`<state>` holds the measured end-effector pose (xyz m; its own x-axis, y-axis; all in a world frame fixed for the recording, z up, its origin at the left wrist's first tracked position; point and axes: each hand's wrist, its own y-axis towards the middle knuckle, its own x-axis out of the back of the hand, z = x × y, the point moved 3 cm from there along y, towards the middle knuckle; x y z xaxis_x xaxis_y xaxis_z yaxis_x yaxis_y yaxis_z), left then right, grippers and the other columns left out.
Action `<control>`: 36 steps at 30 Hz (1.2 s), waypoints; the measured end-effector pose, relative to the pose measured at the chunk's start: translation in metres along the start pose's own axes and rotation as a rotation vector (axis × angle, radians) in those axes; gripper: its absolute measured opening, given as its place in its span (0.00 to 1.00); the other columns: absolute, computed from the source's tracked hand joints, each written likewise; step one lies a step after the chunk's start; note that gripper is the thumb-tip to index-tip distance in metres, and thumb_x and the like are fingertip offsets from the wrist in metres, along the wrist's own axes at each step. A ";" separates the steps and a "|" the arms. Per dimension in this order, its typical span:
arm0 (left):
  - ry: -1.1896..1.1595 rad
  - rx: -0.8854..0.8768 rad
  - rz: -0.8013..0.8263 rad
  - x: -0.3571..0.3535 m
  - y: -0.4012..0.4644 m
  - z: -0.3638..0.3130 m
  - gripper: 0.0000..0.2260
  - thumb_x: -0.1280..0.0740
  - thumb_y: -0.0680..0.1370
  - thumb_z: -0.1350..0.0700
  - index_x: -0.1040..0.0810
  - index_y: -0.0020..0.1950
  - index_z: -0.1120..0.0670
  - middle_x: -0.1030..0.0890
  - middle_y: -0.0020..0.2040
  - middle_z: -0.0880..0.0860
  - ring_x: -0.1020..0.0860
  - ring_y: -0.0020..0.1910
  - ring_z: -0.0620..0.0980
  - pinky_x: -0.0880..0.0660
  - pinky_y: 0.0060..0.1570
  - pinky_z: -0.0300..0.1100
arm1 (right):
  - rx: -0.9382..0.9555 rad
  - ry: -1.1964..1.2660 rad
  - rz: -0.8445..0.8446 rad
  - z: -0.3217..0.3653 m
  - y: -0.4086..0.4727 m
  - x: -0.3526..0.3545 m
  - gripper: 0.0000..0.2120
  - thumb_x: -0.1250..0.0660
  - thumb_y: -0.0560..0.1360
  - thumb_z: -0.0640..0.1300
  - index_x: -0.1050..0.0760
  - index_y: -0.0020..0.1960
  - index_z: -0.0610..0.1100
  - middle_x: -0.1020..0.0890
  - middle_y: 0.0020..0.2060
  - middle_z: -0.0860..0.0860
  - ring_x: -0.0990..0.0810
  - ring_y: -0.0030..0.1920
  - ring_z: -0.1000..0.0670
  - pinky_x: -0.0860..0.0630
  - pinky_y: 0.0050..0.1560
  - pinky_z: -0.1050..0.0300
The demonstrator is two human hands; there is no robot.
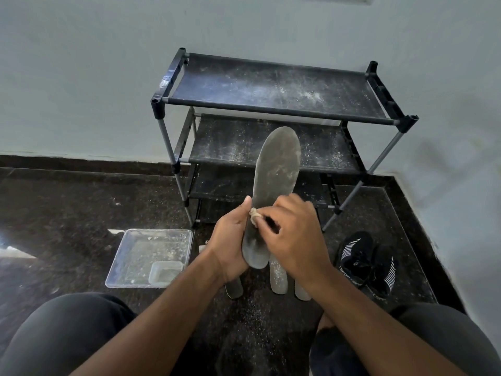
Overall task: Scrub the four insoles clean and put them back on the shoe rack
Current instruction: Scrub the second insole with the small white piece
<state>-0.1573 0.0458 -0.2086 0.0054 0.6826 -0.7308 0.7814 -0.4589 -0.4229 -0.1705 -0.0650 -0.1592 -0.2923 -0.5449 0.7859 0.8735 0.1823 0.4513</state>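
- Three insoles point(278, 278) lie on the dark floor point(67, 213) directly beneath the hands, partly hidden by the wrists.
- Left hand point(230, 240): fingers curled round the heel end of a grey insole point(276, 180), thumb up along its left edge; toe end points away.
- Right hand point(292, 232): pinches a small pale scrubbing pad point(254, 214) against the held insole, touching the left thumb.
- Clear plastic tray point(151, 257): on the floor, left of the left hand.
- Black shoes point(368, 261): right of the right hand.
- Shoe rack point(276, 109): beyond both hands, against the wall, its shelves dusty.
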 end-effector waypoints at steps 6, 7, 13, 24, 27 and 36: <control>0.029 -0.004 -0.033 0.011 0.003 -0.008 0.27 0.46 0.87 0.43 0.23 0.72 0.61 0.21 0.70 0.62 0.19 0.64 0.56 0.21 0.65 0.48 | 0.076 0.219 0.225 0.010 -0.010 -0.008 0.07 0.29 0.76 0.48 0.15 0.44 0.46 0.28 0.33 0.58 0.31 0.40 0.57 0.29 0.44 0.57; 0.034 0.001 -0.036 0.013 0.004 -0.009 0.27 0.46 0.87 0.42 0.23 0.73 0.61 0.22 0.71 0.62 0.20 0.66 0.56 0.23 0.67 0.48 | 0.083 0.275 0.251 0.010 -0.012 -0.007 0.06 0.28 0.75 0.48 0.14 0.44 0.46 0.27 0.33 0.58 0.30 0.40 0.56 0.29 0.43 0.59; -0.020 0.012 0.035 0.006 0.004 -0.008 0.27 0.45 0.87 0.43 0.26 0.75 0.62 0.25 0.74 0.60 0.20 0.65 0.54 0.20 0.62 0.45 | 0.051 0.148 0.121 0.004 -0.004 -0.003 0.06 0.28 0.76 0.47 0.15 0.47 0.45 0.27 0.35 0.56 0.30 0.41 0.55 0.26 0.42 0.56; 0.038 -0.047 0.009 0.008 0.002 -0.016 0.30 0.50 0.87 0.40 0.24 0.74 0.60 0.22 0.71 0.60 0.22 0.66 0.55 0.23 0.67 0.47 | 0.000 0.251 0.139 0.010 -0.009 -0.009 0.05 0.28 0.76 0.47 0.15 0.46 0.46 0.28 0.35 0.59 0.29 0.40 0.58 0.27 0.43 0.60; 0.028 -0.064 0.006 0.009 0.002 -0.018 0.30 0.50 0.87 0.39 0.24 0.74 0.60 0.20 0.68 0.60 0.20 0.63 0.55 0.21 0.63 0.47 | 0.002 0.302 0.160 0.012 -0.009 -0.010 0.05 0.27 0.75 0.45 0.15 0.43 0.46 0.29 0.33 0.60 0.29 0.37 0.59 0.29 0.39 0.63; -0.043 -0.127 -0.062 0.009 0.005 -0.013 0.34 0.53 0.87 0.38 0.19 0.67 0.62 0.18 0.67 0.58 0.16 0.56 0.52 0.17 0.55 0.47 | -0.070 0.265 0.150 0.008 -0.009 -0.012 0.05 0.28 0.76 0.47 0.15 0.44 0.47 0.26 0.35 0.58 0.28 0.37 0.58 0.28 0.38 0.61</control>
<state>-0.1451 0.0573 -0.2101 -0.0698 0.6809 -0.7291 0.8521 -0.3394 -0.3984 -0.1774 -0.0537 -0.1694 -0.0541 -0.7123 0.6998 0.9269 0.2249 0.3006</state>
